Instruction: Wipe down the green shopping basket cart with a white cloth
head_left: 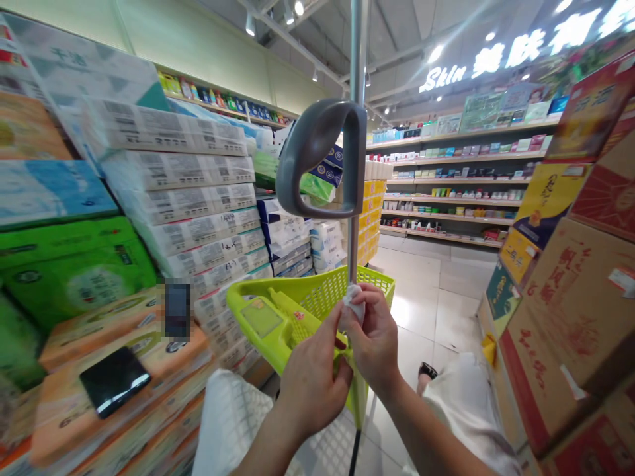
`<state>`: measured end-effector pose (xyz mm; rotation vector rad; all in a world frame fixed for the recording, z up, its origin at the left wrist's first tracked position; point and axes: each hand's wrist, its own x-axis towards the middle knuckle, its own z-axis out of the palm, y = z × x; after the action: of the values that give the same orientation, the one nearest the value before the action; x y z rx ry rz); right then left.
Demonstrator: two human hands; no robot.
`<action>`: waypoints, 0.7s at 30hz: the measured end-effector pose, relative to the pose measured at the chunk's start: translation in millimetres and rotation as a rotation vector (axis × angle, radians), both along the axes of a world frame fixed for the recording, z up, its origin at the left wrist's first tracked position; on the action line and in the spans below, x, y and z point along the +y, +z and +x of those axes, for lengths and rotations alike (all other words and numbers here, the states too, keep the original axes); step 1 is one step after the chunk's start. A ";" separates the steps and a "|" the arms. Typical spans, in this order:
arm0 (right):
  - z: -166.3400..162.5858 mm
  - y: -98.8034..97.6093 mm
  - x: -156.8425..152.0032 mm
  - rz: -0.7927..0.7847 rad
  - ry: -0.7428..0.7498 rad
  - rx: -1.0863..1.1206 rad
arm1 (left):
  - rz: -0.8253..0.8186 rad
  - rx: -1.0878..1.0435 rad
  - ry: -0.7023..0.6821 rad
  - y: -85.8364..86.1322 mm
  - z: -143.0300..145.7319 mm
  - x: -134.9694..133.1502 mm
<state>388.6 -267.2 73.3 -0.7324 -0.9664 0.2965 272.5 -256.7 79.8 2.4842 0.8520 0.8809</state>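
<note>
A small crumpled white wipe (pixel 352 309), cloth or tissue I cannot tell, is pressed around the lower part of the metal pole (pixel 353 248). My right hand (pixel 373 340) pinches it from the right, fingers bent. From the left my left hand (pixel 317 380) closes on it, its index finger reaching up to the wipe and its thumb lower down by the basket edge. Higher on the pole sits a grey loop handle (pixel 288 165), untouched. The lime-green shopping basket (pixel 307 284) on the cart stands just behind my hands.
Stacked paper packs (pixel 198 165) rise at my left. A black phone-like slab (pixel 115 381) lies on orange packs (pixel 64 413). Cardboard cartons (pixel 580 297) line the right side. Tiled floor (pixel 417 277) runs between them toward the stocked shelves (pixel 456 158).
</note>
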 end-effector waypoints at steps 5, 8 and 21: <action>1.3 9.6 1.7 -0.052 0.113 0.143 | 0.031 -0.168 -0.030 6.0 1.7 2.7; 10.8 48.8 7.9 -0.004 0.163 0.163 | 0.082 -0.328 -0.042 23.4 4.8 6.9; 33.8 120.7 21.3 -0.110 0.665 0.312 | 0.063 -0.627 -0.280 100.3 6.9 14.8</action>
<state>422.4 -246.0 193.9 -0.4242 -0.8741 1.0213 279.5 -242.0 180.0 2.0899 0.2604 1.4703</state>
